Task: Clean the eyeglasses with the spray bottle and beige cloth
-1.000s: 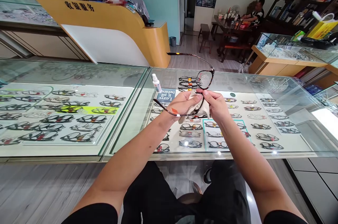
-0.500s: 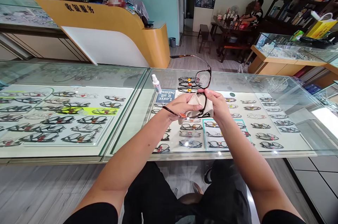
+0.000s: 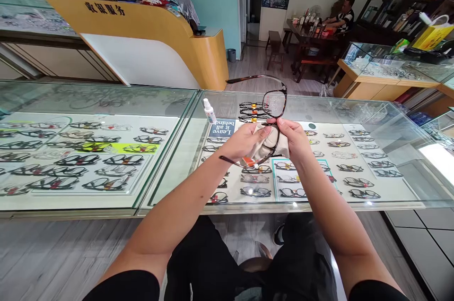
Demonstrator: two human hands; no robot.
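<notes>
A pair of dark-framed glasses (image 3: 285,98) is held up above the glass counter, turned so that one lens, speckled with drops, is at the top and the other is low. My left hand (image 3: 244,141) is closed on a pale cloth (image 3: 264,148) pressed around the lower lens. My right hand (image 3: 293,138) pinches the frame near its middle, with cloth under the fingers. One temple arm points left above, the other passes below my left wrist. An orange-red patch shows beneath the cloth.
A white spray bottle (image 3: 209,111) stands on the glass counter (image 3: 170,150), left of my hands. Three folded glasses (image 3: 252,112) lie beyond them. Rows of glasses are inside the case. A person (image 3: 342,16) sits at a far table; another is behind the yellow desk (image 3: 142,20).
The glasses have tilted slightly and shifted a little to the right. My right hand has moved slightly right, and the cloth has bunched differently around the lower lens.
</notes>
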